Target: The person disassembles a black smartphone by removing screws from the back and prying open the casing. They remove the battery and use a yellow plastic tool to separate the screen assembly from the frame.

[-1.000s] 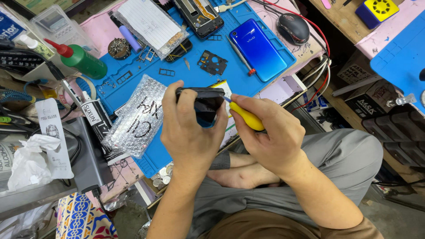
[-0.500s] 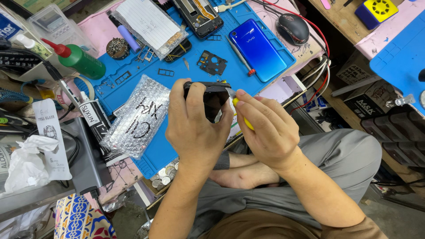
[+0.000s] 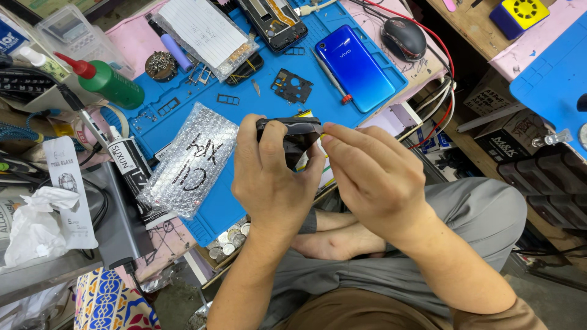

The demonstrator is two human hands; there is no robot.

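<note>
Now both hands, left hand (image 3: 269,177) and right hand (image 3: 373,177), hold the black phone (image 3: 293,131) tight (at 12 o'clock); a slip could drop it.

My workbench's blue mat (image 3: 183,125), bubble-wrap pouch (image 3: 191,160), blue phone (image 3: 358,66), green bottle (image 3: 113,85), black bracket (image 3: 292,85), mouse (image 3: 404,38) beside it

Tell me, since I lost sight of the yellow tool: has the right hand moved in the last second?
Yes. The right hand has slid left toward the bubble-wrap pouch, closing over the dark phone.
</note>
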